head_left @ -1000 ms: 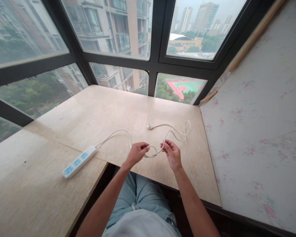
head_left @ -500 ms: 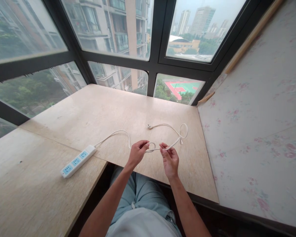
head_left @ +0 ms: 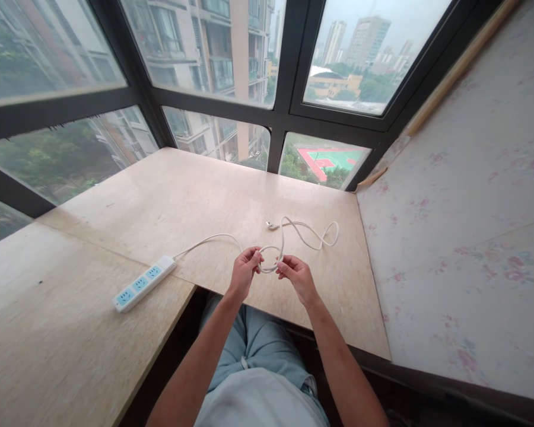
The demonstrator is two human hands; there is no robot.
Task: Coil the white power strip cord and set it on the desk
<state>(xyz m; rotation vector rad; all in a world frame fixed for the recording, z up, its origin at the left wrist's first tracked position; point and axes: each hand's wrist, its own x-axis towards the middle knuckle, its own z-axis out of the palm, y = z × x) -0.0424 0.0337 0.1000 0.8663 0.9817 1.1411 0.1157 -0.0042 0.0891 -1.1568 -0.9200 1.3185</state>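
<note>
A white power strip (head_left: 143,283) with blue sockets lies on the wooden tabletop (head_left: 191,196) at the left. Its white cable (head_left: 207,240) runs right to my hands and loops on toward a plug (head_left: 272,225) lying on the table. My left hand (head_left: 245,271) pinches the cable at the left side of a small loop. My right hand (head_left: 294,274) pinches the cable at the loop's right side. Both hands hover just above the table's near edge, close together.
Large dark-framed windows (head_left: 289,65) close off the far side and left. A floral-papered wall (head_left: 467,207) rises at the right. A second wooden surface (head_left: 48,338) lies at the lower left, with a gap above my lap (head_left: 258,362).
My hands have come closer together, turning the straight stretch of cable between them into a small loop. The slack near the plug has shifted left.
</note>
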